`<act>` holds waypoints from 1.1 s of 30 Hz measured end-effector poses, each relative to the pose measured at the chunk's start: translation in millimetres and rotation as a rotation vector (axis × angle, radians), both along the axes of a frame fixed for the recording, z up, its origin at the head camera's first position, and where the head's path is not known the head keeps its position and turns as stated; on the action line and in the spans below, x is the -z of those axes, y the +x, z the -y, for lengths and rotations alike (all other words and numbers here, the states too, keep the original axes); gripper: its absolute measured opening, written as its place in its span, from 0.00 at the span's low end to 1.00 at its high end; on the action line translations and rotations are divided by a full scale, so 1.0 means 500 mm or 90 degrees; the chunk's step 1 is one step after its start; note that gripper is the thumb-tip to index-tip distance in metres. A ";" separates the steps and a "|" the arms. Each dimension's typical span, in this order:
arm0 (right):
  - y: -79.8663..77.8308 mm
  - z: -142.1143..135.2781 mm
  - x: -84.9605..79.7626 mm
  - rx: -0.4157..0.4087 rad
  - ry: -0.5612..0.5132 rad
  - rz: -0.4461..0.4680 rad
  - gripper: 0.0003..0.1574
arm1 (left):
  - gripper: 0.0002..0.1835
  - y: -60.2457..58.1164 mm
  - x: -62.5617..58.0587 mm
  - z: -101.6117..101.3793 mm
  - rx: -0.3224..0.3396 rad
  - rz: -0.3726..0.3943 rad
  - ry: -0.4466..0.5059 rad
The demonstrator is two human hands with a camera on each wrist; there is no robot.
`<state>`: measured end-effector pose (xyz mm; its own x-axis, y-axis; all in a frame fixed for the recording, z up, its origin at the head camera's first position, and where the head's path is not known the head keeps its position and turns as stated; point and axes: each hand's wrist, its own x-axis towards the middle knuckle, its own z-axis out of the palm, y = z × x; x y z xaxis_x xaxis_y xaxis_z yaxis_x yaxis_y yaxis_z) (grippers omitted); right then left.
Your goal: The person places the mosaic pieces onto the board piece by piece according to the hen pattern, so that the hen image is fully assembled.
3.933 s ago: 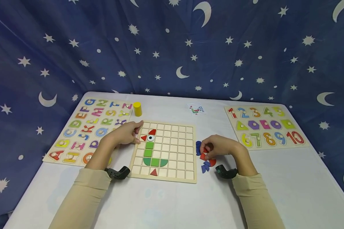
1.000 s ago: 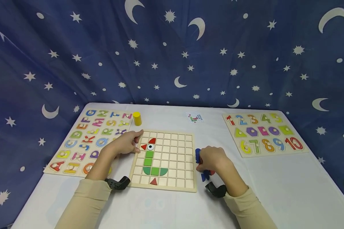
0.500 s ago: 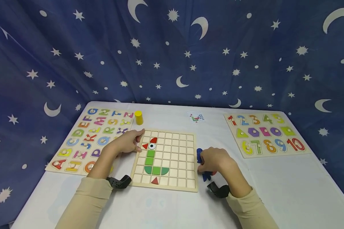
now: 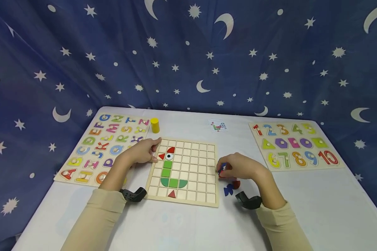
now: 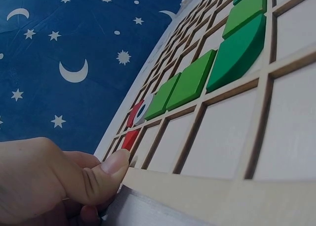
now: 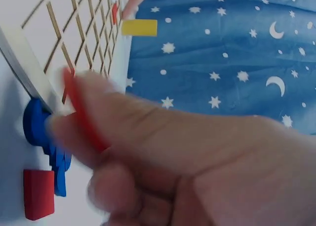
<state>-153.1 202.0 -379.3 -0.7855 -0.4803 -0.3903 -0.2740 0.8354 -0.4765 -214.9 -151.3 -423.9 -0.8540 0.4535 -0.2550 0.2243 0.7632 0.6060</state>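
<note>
My left hand [image 4: 141, 151] holds the wooden grid board [image 4: 201, 176] at its left edge, thumb on the frame in the left wrist view. On the board lie a white eye piece [image 4: 169, 157], red pieces, green squares [image 4: 166, 173] and dark green curved pieces [image 4: 183, 183]. Beyond the right edge, my right hand [image 4: 238, 165] pinches a thin red piece [image 6: 84, 110] between thumb and finger; it appears edge-on and blurred, its full shape hidden. Blue pieces [image 6: 34, 124] and a red piece [image 6: 39, 194] lie below that hand; more blue pieces [image 4: 228, 190] sit nearer me.
An alphabet puzzle board [image 4: 95, 136] lies at the left, partly under my left forearm. A number and shape puzzle board [image 4: 264, 134] lies at the right. Behind the grid stand a yellow cylinder [image 4: 155, 125] and a small picture card [image 4: 218, 125]. A starry curtain [image 4: 188, 83] hangs behind.
My right hand, which was bent down over the loose pieces, has lifted and turned slightly, showing the red piece. The left hand stays on the board's edge. The head view has shifted a little.
</note>
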 end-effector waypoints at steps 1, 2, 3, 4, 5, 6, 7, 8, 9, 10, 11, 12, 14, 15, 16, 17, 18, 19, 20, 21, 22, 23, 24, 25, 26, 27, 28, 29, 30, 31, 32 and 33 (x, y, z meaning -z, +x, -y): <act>-0.003 0.000 0.000 -0.007 -0.015 -0.020 0.06 | 0.47 -0.001 0.000 0.000 0.003 -0.001 -0.001; -0.005 0.002 0.001 -0.011 -0.035 -0.033 0.06 | 0.47 -0.001 0.001 0.001 0.006 -0.001 -0.002; -0.006 0.007 0.003 -0.015 -0.055 -0.041 0.05 | 0.47 -0.002 0.003 0.002 0.003 0.004 -0.001; -0.007 0.012 0.005 -0.017 -0.075 -0.047 0.05 | 0.48 -0.003 0.002 0.002 0.003 0.004 0.001; -0.008 0.019 0.007 -0.017 -0.096 -0.047 0.04 | 0.48 -0.004 0.002 0.002 0.005 0.003 0.001; -0.007 0.026 0.011 -0.020 -0.117 -0.041 0.05 | 0.48 -0.005 0.001 0.003 0.007 0.002 -0.001; -0.006 0.034 0.014 -0.024 -0.136 -0.031 0.05 | 0.48 -0.005 0.000 0.003 0.005 0.003 -0.002; -0.004 0.044 0.018 -0.030 -0.152 -0.024 0.06 | 0.48 -0.005 0.000 0.003 0.005 0.004 -0.002; -0.002 0.053 0.021 -0.038 -0.169 -0.017 0.06 | 0.48 -0.005 -0.001 0.003 0.004 0.006 -0.001; 0.000 0.063 0.024 -0.046 -0.188 -0.008 0.08 | 0.48 -0.005 -0.001 0.003 0.008 0.003 -0.002; 0.002 0.073 0.025 -0.051 -0.201 -0.003 0.09 | 0.48 -0.005 -0.002 0.003 0.009 0.003 -0.002; 0.004 0.084 0.026 -0.057 -0.214 -0.001 0.11 | 0.48 -0.004 -0.002 0.002 0.011 0.001 -0.002; 0.005 0.109 0.024 -0.064 -0.230 -0.011 0.14 | 0.48 -0.004 -0.003 0.002 0.015 -0.003 -0.001; 0.005 0.122 0.024 -0.067 -0.239 -0.015 0.15 | 0.48 -0.003 -0.003 0.001 0.015 -0.005 0.000; 0.005 0.134 0.022 -0.067 -0.244 -0.021 0.15 | 0.48 -0.002 -0.003 0.001 0.013 -0.007 0.002; 0.006 0.148 0.022 -0.066 -0.244 -0.032 0.15 | 0.48 -0.002 -0.003 0.000 0.012 -0.008 0.003; 0.006 0.160 0.023 -0.066 -0.248 -0.038 0.14 | 0.48 0.000 -0.002 -0.002 0.011 -0.008 0.006; 0.004 0.173 0.027 -0.066 -0.249 -0.045 0.13 | 0.48 0.000 -0.001 -0.001 0.008 -0.006 0.007; 0.003 0.184 0.032 -0.067 -0.249 -0.051 0.13 | 0.48 0.001 -0.001 -0.002 0.005 -0.003 0.010; 0.002 0.194 0.038 -0.066 -0.247 -0.055 0.13 | 0.48 0.002 0.000 -0.003 0.004 0.002 0.013; 0.003 0.201 0.044 -0.066 -0.242 -0.063 0.13 | 0.48 0.003 0.002 -0.004 0.005 0.005 0.016; 0.003 0.207 0.050 -0.066 -0.232 -0.075 0.12 | 0.48 0.003 0.002 -0.005 0.008 0.008 0.018; 0.004 0.212 0.055 -0.063 -0.226 -0.082 0.12 | 0.48 0.003 0.003 -0.007 0.009 0.010 0.021; 0.004 0.215 0.059 -0.060 -0.217 -0.097 0.12 | 0.48 0.003 0.003 -0.008 0.009 0.011 0.023; 0.004 0.217 0.063 -0.057 -0.211 -0.108 0.12 | 0.48 0.002 0.003 -0.008 0.009 0.010 0.023; 0.004 0.219 0.066 -0.055 -0.207 -0.118 0.12 | 0.48 0.002 0.003 -0.007 0.009 0.009 0.021; 0.003 0.221 0.067 -0.054 -0.202 -0.132 0.12 | 0.48 0.001 0.002 -0.006 0.007 0.007 0.019; 0.001 0.223 0.067 -0.052 -0.198 -0.142 0.13 | 0.48 0.000 0.001 -0.004 0.004 0.004 0.016; 0.000 0.225 0.067 -0.052 -0.199 -0.149 0.13 | 0.48 -0.001 -0.001 -0.002 0.001 0.000 0.012; 0.000 0.225 0.069 -0.052 -0.192 -0.160 0.12 | 0.48 -0.001 0.000 -0.002 0.001 -0.001 0.008; 0.000 0.225 0.070 -0.052 -0.186 -0.164 0.12 | 0.48 -0.002 0.000 -0.002 0.002 -0.002 0.005; -0.001 0.225 0.071 -0.051 -0.179 -0.169 0.11 | 0.48 -0.003 0.001 -0.001 0.004 -0.004 0.003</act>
